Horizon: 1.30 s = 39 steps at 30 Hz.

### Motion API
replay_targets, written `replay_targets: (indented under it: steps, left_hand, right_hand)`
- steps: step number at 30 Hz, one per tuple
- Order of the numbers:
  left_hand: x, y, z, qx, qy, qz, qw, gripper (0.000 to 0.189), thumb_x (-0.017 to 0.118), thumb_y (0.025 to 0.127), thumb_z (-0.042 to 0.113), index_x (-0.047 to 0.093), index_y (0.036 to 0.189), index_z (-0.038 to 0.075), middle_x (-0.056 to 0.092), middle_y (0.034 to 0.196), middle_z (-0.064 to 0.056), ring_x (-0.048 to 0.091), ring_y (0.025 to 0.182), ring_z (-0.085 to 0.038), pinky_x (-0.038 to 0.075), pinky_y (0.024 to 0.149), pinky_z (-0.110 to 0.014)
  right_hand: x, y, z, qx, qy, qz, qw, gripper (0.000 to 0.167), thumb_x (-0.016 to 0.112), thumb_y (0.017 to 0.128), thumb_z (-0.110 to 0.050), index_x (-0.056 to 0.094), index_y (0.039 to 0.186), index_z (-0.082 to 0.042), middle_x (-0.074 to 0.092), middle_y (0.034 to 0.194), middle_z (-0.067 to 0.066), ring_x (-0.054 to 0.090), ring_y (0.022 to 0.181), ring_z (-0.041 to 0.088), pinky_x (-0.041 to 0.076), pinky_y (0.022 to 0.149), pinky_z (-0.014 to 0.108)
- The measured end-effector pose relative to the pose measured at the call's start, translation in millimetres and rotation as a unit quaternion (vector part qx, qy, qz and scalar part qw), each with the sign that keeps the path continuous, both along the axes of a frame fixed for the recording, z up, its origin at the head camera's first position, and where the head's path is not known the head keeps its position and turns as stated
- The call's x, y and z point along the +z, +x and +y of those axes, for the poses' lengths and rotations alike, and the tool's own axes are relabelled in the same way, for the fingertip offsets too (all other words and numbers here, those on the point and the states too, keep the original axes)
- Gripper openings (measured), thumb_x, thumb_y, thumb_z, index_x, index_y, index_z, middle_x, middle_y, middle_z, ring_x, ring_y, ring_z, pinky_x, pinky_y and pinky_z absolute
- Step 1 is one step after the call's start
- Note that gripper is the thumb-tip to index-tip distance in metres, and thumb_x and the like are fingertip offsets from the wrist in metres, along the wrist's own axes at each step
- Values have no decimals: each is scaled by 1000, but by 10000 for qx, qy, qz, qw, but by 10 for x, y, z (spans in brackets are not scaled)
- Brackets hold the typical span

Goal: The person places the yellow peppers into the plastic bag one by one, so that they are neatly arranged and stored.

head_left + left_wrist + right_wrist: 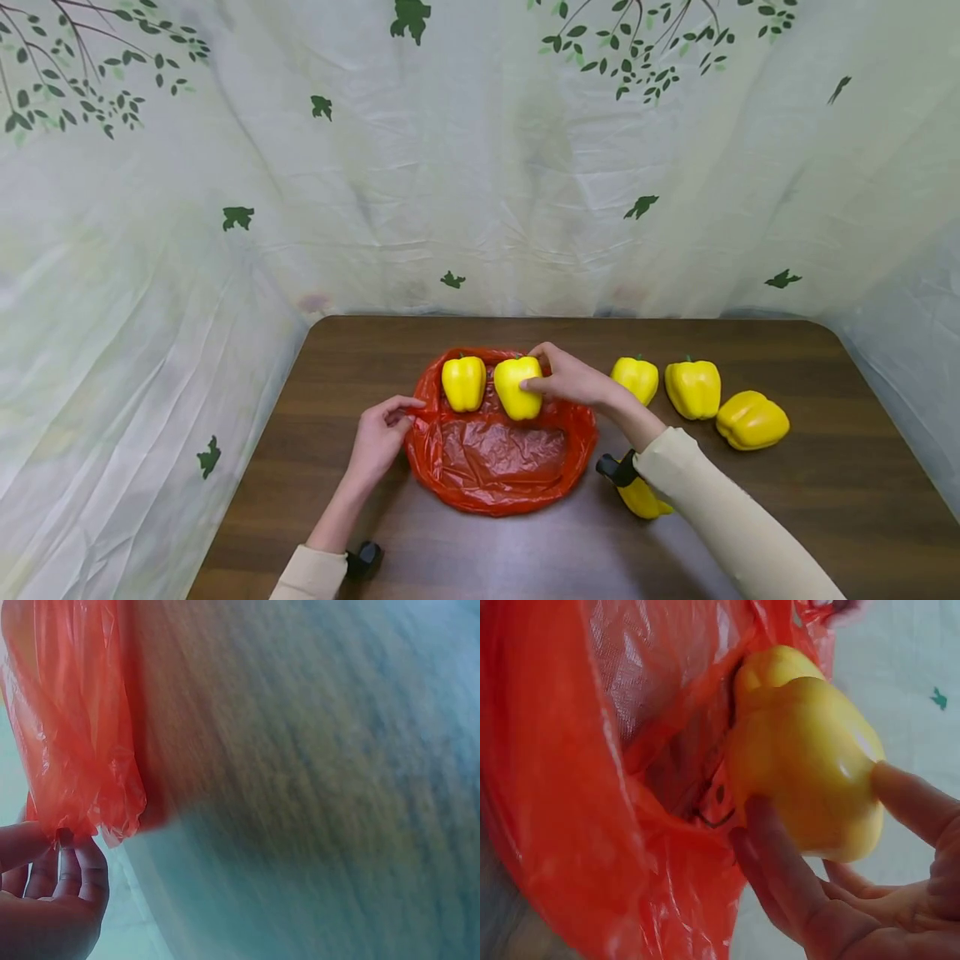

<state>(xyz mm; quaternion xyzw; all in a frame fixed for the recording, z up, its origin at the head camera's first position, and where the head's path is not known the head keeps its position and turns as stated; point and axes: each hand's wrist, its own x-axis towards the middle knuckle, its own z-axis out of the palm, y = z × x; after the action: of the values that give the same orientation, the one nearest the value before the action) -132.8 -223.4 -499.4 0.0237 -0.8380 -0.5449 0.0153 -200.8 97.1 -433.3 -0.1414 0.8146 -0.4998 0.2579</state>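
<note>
A red plastic bag (504,467) lies spread on the table with its mouth facing up. My left hand (378,437) pinches the bag's left rim between thumb and fingers; the left wrist view shows the thin red film (82,750) bunched at the fingertips. In my right hand (566,377) is a yellow bell pepper (516,392), gripped over the far right part of the bag. The right wrist view shows this bell pepper (810,765) between thumb and fingers, overlapping another one behind it. That other yellow bell pepper (463,384) sits inside the bag at the far left.
Right of the bag, three yellow bell peppers stand or lie in a row: one partly behind the right wrist (635,379), one upright (692,389), one on its side (752,421). Another bell pepper (643,500) is partly covered by the right forearm. A curtain (480,167) hangs behind the wooden table (352,358).
</note>
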Motion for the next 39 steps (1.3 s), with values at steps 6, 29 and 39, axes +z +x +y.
replay_targets:
  steps: [6, 29, 39]
  left_hand:
    - [7, 15, 0, 24, -40, -119, 9999, 29, 53, 91, -9, 73, 105, 6, 67, 97, -13, 55, 66, -24, 52, 57, -26]
    - [-49, 16, -24, 35, 39, -67, 10000, 28, 54, 91, -9, 73, 104, 7, 66, 93, -12, 54, 66, -23, 51, 56, -25]
    - [292, 122, 91, -58, 40, -139, 9999, 27, 52, 90, -13, 70, 107, -4, 66, 99, -21, 55, 68, -28, 50, 56, -24]
  right_hand:
    - [-65, -45, -83, -154, 474, 81, 9987, 52, 71, 92, -22, 43, 130, 0, 56, 114, 15, 59, 93, 25, 55, 84, 40]
    - [-208, -92, -320, -895, 729, 204, 9931, 55, 71, 91, -21, 47, 137, -3, 55, 121, 16, 59, 94, 27, 57, 76, 39]
    - [-256, -38, -364, -1169, 176, -33, 9930, 52, 71, 92, -19, 46, 136, -5, 55, 115, 20, 66, 87, 31, 58, 74, 43]
